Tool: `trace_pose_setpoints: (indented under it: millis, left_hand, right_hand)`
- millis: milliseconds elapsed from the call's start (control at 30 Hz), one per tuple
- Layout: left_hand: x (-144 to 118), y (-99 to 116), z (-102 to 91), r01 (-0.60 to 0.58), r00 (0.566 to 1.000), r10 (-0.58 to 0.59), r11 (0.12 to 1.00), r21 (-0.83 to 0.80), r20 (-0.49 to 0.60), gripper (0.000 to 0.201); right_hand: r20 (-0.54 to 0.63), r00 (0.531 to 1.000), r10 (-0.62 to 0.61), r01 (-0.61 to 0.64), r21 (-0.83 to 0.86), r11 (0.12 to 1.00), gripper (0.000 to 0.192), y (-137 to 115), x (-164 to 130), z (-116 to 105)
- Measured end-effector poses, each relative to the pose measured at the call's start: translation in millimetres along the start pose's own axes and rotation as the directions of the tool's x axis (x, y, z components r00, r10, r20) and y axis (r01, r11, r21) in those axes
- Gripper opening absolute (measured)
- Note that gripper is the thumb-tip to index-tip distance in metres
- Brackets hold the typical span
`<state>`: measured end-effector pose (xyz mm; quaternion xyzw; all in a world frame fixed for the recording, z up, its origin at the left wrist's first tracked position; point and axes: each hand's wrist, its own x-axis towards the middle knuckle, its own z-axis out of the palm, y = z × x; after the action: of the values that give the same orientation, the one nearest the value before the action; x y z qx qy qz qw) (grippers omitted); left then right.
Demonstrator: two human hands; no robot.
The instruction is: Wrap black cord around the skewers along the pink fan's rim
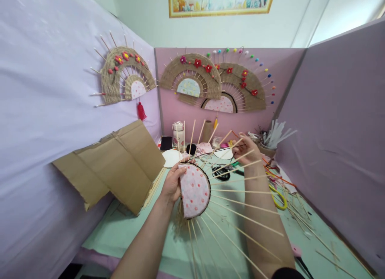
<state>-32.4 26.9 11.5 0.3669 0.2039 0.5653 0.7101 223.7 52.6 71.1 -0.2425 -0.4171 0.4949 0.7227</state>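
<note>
I hold a half-finished fan frame (195, 189) up over the middle of the worktop (126, 227): a pink half-disc dotted with small spots, edged in dark cord, with thin bamboo sticks (240, 214) raying out from it toward the right and near side. My left hand (173, 182) grips the left edge of the disc, thumb over its face and fingers behind. My right hand (245, 148) is farther off, pinched closed round a thin strand at the upper sticks; whether it also grips a stick I cannot tell. A tuft of straw-coloured twine (180, 220) hangs below the disc.

I judge the risks are these: the sticks are thin and spread wide, so a hard tug from my right hand could snap one or pull it out of the disc, and the near sticks could catch on my right forearm. The strand could also slip off between two sticks if it goes slack.

I count roughly sixteen sticks on the frame, though those at the near edge blur together. Three finished fans (192, 80) hang on the far and left partitions. One folded sheet of cardboard (120, 162) leans at the left. One yellow-handled pair of scissors (278, 196) lies to the right, near loose sticks scattered on the worktop.
</note>
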Motion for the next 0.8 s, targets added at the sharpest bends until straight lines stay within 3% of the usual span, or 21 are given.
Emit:
trace_pose_setpoints:
  millis: [100,167,300,367,433,500,633,700,800]
  left_hand:
    - [3,3,-2.2,-0.079,0.995,0.078,0.997,-0.025,-0.054,0.037]
    - [4,5,-3.4,-0.13,0.987,0.126,0.991,-0.031,-0.096,0.034]
    - [4,9,-3.6,-0.201,0.976,0.194,0.977,-0.073,-0.094,0.035]
    - [4,11,-3.9,-0.214,0.976,0.207,0.97,-0.112,-0.067,0.037]
    - [3,10,-5.0,-0.204,0.979,0.199,0.969,-0.143,-0.049,0.037]
    - [3,9,-6.6,-0.18,0.983,0.175,0.971,-0.155,-0.049,0.036]
    - [3,5,-7.1,-0.152,0.988,0.15,0.974,-0.169,-0.022,0.04]
    - [3,3,-6.1,-0.142,0.989,0.145,0.974,-0.178,0.004,0.041]
    - [4,0,-5.8,-0.14,0.99,0.142,0.972,-0.191,-0.004,0.042]
  right_hand:
    - [0.016,0.988,0.153,-0.139,-0.325,0.935,0.023,12,-2,-5]
    - [0.082,0.958,0.275,-0.178,-0.579,0.795,0.027,22,-5,-7]
    - [0.234,0.791,0.565,-0.083,-0.874,0.478,0.026,42,-8,-5]
    - [0.264,0.72,0.642,-0.007,-0.922,0.387,0.026,50,-7,0]
    - [0.263,0.685,0.679,0.037,-0.944,0.328,0.029,56,-6,6]
    - [0.263,0.697,0.667,0.046,-0.945,0.325,0.034,57,-6,11]
    - [0.281,0.836,0.472,0.076,-0.91,0.407,0.033,50,-9,23]
    - [0.335,0.855,0.395,0.092,-0.849,0.521,0.032,46,-13,33]
    - [0.489,0.811,0.32,0.055,-0.609,0.791,0.033,47,-21,54]
